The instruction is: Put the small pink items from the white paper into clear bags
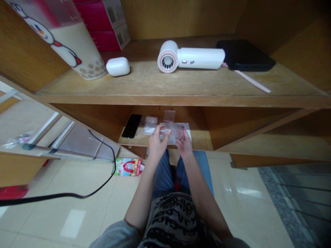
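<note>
Transparent plastic, thin and faintly shiny, forms the small flat bag held above the floor of a low wooden compartment. On my remote view, the right hand pinches its right side between thumb and fingers. The left hand curls at its left edge; I cannot tell whether those fingertips press on the film or merely touch it.

Beneath lies a smooth white rectangular sheet, partly covered by the hands and bag. Just left is a glossy stack of clear plastic packets, then a slim black phone with rounded corners. The bag's outline blurs into the sheet, and I cannot read its faint reddish marks.

On the wood-grained shelf above rest a rounded white plastic case and a white cylindrical handheld fan. A clear snowman-printed cup of milky drink and dark pearls is cut off by the top edge.
</note>
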A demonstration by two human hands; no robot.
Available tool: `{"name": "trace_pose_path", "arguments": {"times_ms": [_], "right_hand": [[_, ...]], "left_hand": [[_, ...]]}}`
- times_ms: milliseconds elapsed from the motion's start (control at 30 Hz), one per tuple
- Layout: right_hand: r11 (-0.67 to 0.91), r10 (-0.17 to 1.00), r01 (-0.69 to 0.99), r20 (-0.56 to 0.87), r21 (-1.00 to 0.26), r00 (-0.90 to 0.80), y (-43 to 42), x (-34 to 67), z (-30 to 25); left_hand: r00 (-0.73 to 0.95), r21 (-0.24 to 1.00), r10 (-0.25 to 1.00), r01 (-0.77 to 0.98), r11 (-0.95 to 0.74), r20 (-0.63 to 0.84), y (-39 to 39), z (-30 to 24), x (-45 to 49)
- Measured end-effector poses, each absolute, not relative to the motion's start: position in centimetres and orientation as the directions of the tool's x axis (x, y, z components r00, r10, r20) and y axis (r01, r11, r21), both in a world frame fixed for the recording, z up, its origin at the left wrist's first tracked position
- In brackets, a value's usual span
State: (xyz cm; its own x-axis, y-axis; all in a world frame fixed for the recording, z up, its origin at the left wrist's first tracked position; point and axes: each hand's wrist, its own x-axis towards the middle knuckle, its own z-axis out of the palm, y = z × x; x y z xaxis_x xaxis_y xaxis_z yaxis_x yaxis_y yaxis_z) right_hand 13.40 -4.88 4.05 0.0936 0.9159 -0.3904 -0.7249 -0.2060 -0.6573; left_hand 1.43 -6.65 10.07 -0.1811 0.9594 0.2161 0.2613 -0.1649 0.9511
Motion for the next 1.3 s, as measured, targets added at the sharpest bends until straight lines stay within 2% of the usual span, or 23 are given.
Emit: {"name": "trace_pose_path", "arguments": {"times_ms": [267,500,600,767,900,1000,1133,1300], "right_hand": [[-0.215,0.928,-0.652,-0.360,-0.727,0.095,-5.0,13.3,3.9],[-0.251,0.911,-0.714,-0.409,-0.654,0.054,-5.0,13.3,3.7],[-0.262,0.905,-0.723,-0.424,-0.639,0.047,-5.0,13.2,3.7],[-0.241,0.908,-0.683,-0.408,-0.690,0.091,-5.0,13.2,3.6],[-0.216,0.906,-0.670,-0.402,-0.710,0.134,-4.9,13.2,3.3],[-0.211,0.908,-0.668,-0.397,-0.713,0.136,-4.9,13.2,3.3],[-0.243,0.908,-0.712,-0.414,-0.659,0.073,-4.9,13.1,3.5],[-0.268,0.881,-0.787,-0.473,-0.556,0.035,-4.8,13.1,4.1]], "left_hand": [[-0.123,0.978,0.984,0.183,-0.105,0.129,-5.8,9.0,1.5],[-0.104,0.993,0.993,0.102,-0.051,0.062,-5.8,8.7,1.3],[-0.103,0.993,0.993,0.110,-0.048,0.059,-5.8,8.6,1.2],[-0.110,0.988,0.992,0.151,-0.038,0.055,-5.7,7.7,0.6],[-0.090,0.986,0.996,0.163,0.024,-0.010,-5.5,6.6,-0.1],[-0.085,0.992,0.995,0.110,0.060,-0.050,-5.4,6.2,-0.5],[-0.082,0.995,0.992,0.012,0.096,-0.094,-5.4,6.7,-0.8],[-0.061,0.996,0.994,-0.030,0.084,-0.086,-5.4,7.2,-1.0]]}}
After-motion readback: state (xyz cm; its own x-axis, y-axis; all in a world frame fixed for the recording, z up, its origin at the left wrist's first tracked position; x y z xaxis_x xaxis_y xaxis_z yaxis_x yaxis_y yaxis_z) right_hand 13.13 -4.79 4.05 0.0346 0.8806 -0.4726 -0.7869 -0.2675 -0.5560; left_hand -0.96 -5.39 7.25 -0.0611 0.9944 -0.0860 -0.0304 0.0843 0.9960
